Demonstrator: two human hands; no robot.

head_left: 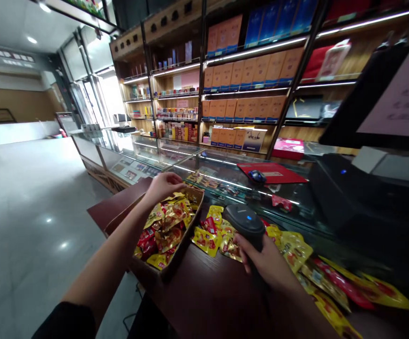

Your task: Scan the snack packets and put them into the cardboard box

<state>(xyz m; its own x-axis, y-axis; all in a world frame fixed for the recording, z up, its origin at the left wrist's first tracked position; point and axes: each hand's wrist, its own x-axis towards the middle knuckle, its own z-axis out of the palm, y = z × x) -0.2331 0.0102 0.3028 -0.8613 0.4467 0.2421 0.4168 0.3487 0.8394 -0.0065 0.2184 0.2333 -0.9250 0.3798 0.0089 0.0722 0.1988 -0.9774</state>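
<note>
My left hand [165, 184] is over the far left side of an open cardboard box [191, 225] full of yellow, gold and red snack packets [172, 214]. Its fingers are bent, and whether they hold a packet cannot be made out. In my right hand [261, 256] is a black barcode scanner [244, 220] with a blue light on top, its head tilted over several loose packets [206, 240] beside the box. More yellow and red packets [294, 249] lie to the right, partly behind my right forearm.
Behind the dark red tabletop [204, 292] runs a glass display counter [190, 162]. A mouse [257, 176] sits on a red mat [282, 173]. A monitor [395, 103] stands at the right. Shelves with orange boxes [250, 70] line the wall.
</note>
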